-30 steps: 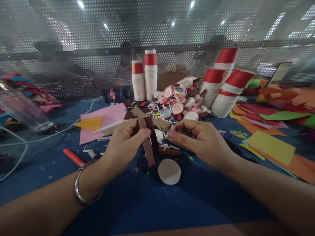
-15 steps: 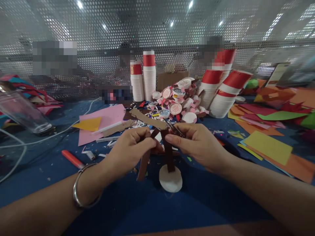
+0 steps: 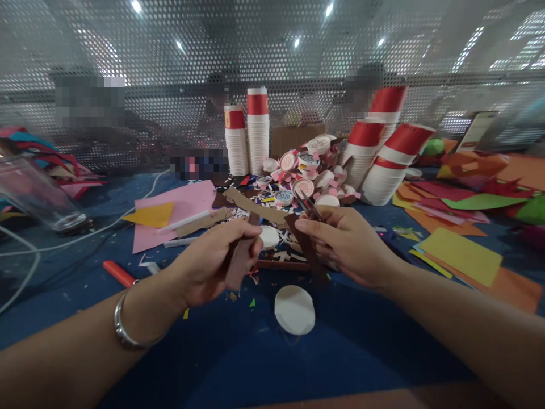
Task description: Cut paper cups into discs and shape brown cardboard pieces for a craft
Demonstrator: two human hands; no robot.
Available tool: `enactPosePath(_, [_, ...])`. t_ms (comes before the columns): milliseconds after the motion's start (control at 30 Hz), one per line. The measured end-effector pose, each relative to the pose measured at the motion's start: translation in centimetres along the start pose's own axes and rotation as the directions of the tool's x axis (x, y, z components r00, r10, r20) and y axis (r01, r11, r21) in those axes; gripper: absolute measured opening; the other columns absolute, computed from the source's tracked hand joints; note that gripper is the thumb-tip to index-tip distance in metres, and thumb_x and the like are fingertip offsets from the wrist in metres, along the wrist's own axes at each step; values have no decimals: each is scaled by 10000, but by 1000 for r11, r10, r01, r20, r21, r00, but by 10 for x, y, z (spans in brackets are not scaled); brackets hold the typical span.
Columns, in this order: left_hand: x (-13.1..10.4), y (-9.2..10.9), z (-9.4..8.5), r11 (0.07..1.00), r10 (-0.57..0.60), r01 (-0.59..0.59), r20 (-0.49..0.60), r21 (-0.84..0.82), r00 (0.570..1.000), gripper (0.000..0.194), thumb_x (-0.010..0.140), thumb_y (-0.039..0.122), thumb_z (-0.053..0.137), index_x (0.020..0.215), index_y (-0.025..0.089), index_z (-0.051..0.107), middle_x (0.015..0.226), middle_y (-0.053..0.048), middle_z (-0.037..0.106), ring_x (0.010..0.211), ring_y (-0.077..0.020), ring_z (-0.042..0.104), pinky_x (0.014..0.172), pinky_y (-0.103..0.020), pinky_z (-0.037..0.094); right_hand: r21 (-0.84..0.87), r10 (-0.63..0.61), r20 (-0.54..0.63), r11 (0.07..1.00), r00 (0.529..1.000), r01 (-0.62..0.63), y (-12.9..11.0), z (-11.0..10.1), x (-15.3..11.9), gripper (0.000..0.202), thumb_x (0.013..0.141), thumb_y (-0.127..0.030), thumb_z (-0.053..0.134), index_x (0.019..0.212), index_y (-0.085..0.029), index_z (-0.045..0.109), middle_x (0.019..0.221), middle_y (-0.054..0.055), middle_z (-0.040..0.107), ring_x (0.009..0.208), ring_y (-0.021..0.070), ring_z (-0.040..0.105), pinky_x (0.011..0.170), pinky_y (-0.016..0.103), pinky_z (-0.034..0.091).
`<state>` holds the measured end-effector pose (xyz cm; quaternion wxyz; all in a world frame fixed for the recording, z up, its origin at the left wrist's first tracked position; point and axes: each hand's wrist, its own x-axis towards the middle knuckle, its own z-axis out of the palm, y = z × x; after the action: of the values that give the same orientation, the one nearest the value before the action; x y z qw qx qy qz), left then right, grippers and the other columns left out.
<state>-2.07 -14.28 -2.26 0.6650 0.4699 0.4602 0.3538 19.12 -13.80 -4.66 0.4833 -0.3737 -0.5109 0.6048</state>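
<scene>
My left hand [image 3: 219, 250] is closed, pinching a brown paper strip [image 3: 239, 264] that slants downward. In my right hand [image 3: 347, 241] are a pair of scissors [image 3: 310, 207], blades pointing up and left, and a darker brown paper strip [image 3: 307, 244] hanging below the thumb. The two strips are apart from each other. Below and between the hands, a white paper disc [image 3: 294, 310] lies flat on the blue table [image 3: 238, 352]. Another white round piece [image 3: 269, 237] rests among scraps behind the left fingertips.
Behind the scraps rises a heap of paper cup bottoms [image 3: 303, 187], flanked by stacked red-and-white paper cups [image 3: 258, 136]. Pink paper [image 3: 196, 196], a red marker-like stick [image 3: 118, 274] and a glass [image 3: 46, 193] lie left. Coloured paper sheets [image 3: 464, 255] spread right.
My hands have moved apart, each carrying a brown strip. The dark strip no longer overlaps the white disc, and the scissor blades now point more upward.
</scene>
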Motion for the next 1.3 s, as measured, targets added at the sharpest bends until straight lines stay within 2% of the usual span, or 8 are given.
enactPosePath(100, [4, -4, -3, 982, 178, -165, -163, 86, 970, 153, 814, 297, 739, 789, 176, 648, 638, 13, 610, 482, -90, 526, 411, -170, 365, 10, 10, -4, 1000, 1000, -10, -1, 0, 0, 320, 802, -350, 831, 699, -162, 594, 458, -106, 397, 371, 16, 271, 369, 191, 134])
enactPosePath(167, [6, -6, -7, 967, 234, -208, -189, 146, 954, 200, 792, 329, 786, 860, 184, 667, 621, 36, 590, 483, -90, 524, 415, -172, 369, 2, 10, -4, 1000, 1000, -10, -2, 0, -1, 327, 813, -336, 825, 685, -160, 581, 474, -100, 419, 368, 12, 289, 370, 188, 138])
enactPosePath(333, [5, -6, -10, 963, 238, -212, -156, 170, 959, 180, 810, 309, 754, 787, 156, 663, 688, 1, 662, 527, -79, 541, 454, -165, 437, -10, 24, 9, 1000, 1000, -24, -2, 0, -1, 322, 851, -301, 793, 671, -160, 567, 492, -84, 474, 362, 10, 324, 366, 183, 159])
enactPosePath(567, [2, -8, 7, 980, 193, -186, -124, 65, 973, 138, 831, 166, 670, 749, 179, 560, 650, 20, 641, 557, -84, 565, 489, -155, 477, -87, 45, -4, 995, 999, -45, -5, 1, -2, 350, 893, -305, 758, 642, -162, 560, 441, -87, 462, 335, 13, 321, 346, 190, 158])
enactPosePath(733, [-6, -8, 20, 1000, -3, 1, -174, -11, 985, 104, 864, 193, 642, 966, 205, 626, 535, 71, 552, 356, -50, 385, 319, -134, 240, -101, 16, 57, 995, 998, -10, -4, 1, -2, 390, 860, -377, 790, 632, -155, 565, 456, -76, 480, 353, 15, 323, 369, 197, 166])
enactPosePath(833, [-14, -11, 26, 992, 66, -55, -95, 116, 993, 212, 918, 299, 678, 1105, 220, 619, 413, 119, 446, 295, -49, 261, 291, -135, 164, -95, -12, 79, 995, 997, 19, -3, 1, -3, 434, 843, -418, 802, 607, -144, 561, 505, -59, 508, 380, 14, 336, 392, 201, 184])
enactPosePath(1067, [-14, -21, 27, 921, 250, -233, -16, 314, 968, 259, 874, 397, 771, 885, 168, 650, 629, 75, 583, 375, -1, 357, 340, -105, 305, -60, -16, 104, 998, 994, 22, 0, 7, -5, 357, 830, -370, 817, 669, -151, 585, 541, -65, 516, 397, 15, 327, 389, 190, 182])
enactPosePath(1300, [-10, -21, 24, 961, 228, -222, -16, 166, 974, 226, 852, 330, 783, 788, 174, 631, 493, 107, 487, 312, -11, 321, 309, -134, 287, -104, -25, 138, 994, 990, 39, -1, 10, -8, 385, 874, -445, 777, 696, -154, 599, 558, -63, 507, 415, 19, 322, 408, 197, 207])
